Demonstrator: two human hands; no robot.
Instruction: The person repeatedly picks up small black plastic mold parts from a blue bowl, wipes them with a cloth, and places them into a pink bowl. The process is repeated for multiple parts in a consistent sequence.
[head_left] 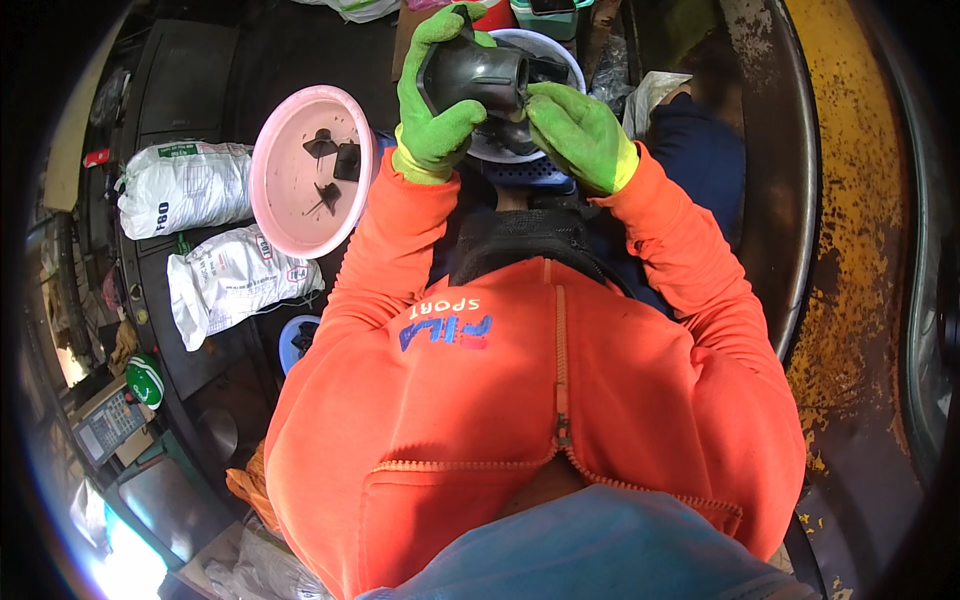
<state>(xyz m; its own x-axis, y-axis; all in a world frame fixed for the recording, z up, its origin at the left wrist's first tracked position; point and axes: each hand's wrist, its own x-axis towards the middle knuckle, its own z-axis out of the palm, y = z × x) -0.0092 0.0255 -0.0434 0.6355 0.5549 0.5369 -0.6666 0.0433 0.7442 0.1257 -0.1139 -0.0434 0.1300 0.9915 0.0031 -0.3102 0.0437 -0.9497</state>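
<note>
My left hand (432,110), in a green glove, is closed around a hollow black plastic part (476,76) with a wide body and a round, tube-like end. That end points right, toward my right hand (580,134), also gloved in green. The right fingertips are pinched together at the rim of the tube end; any small thing between them is hidden. Directly under both hands is a white basin (573,66) with more dark pieces in it, partly covered by my hands. To its left, a pink basin (290,215) holds three small black pieces.
Two white printed sacks (190,185) lie left of the pink basin. A blue bowl (292,340) is near my left elbow. Beyond the white basin stands a teal container (548,22) with a dark object on top. A rusty yellow metal surface (850,230) runs along the right.
</note>
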